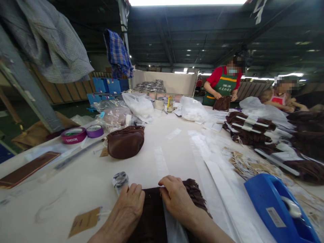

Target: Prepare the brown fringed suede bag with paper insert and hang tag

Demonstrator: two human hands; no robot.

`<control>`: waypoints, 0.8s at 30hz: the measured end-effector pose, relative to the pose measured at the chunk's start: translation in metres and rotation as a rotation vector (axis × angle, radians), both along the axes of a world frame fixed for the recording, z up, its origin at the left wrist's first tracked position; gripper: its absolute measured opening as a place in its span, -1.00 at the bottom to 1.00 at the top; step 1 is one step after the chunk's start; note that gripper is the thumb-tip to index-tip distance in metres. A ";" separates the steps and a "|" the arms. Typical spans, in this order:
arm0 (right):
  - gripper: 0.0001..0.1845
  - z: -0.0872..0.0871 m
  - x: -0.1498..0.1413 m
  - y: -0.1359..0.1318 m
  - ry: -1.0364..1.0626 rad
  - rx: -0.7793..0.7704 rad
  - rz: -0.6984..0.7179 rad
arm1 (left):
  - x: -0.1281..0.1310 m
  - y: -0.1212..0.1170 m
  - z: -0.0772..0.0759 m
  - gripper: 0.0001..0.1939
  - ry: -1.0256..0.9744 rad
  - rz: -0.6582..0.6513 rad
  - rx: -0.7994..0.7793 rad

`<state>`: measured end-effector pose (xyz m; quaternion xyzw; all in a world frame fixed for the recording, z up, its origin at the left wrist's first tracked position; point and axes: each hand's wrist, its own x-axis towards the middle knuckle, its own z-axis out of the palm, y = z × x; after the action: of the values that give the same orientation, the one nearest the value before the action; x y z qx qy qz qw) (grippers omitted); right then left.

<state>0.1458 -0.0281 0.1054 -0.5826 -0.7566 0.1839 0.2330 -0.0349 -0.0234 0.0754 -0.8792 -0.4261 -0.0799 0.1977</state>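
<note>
A dark brown leather bag (153, 216), with gathered or fringed folds showing on its right, lies on the white table in front of me. My left hand (130, 206) is closed on its upper left edge, fingers curled. At the upper middle, my right hand (176, 197) pinches the leather between thumb and fingers. A white sheet (173, 226) shows beneath my right wrist. Just beyond my left hand sits a small plastic-wrapped roll (120, 180). A tan cardboard tag (84, 222) on a string lies left of my left wrist. Both palms are hidden.
A rounded brown bag (126, 142) stands farther back, near purple tape rolls (73, 135). A phone-like brown slab (29, 168) lies left. On the right are a blue tape dispenser (278, 209), tags (243, 165) and stacked brown bags (248, 126). A co-worker (224, 84) handles brown leather across the table.
</note>
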 end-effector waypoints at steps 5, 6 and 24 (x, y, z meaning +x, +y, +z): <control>-0.83 -0.006 -0.013 0.000 -0.076 -0.004 0.079 | -0.008 -0.010 -0.001 -0.70 -0.061 -0.035 0.189; -0.84 -0.007 -0.016 0.000 -0.101 -0.002 0.078 | -0.009 -0.012 -0.002 -0.71 -0.058 -0.041 0.177; -0.84 0.002 -0.026 -0.016 0.103 0.032 0.499 | -0.063 -0.014 0.003 -0.75 -0.509 0.469 -0.516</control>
<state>0.1194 -0.0445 0.1071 -0.3642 -0.8668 0.2532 0.2276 -0.0975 -0.0376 0.0785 -0.7314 -0.6556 -0.1380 -0.1275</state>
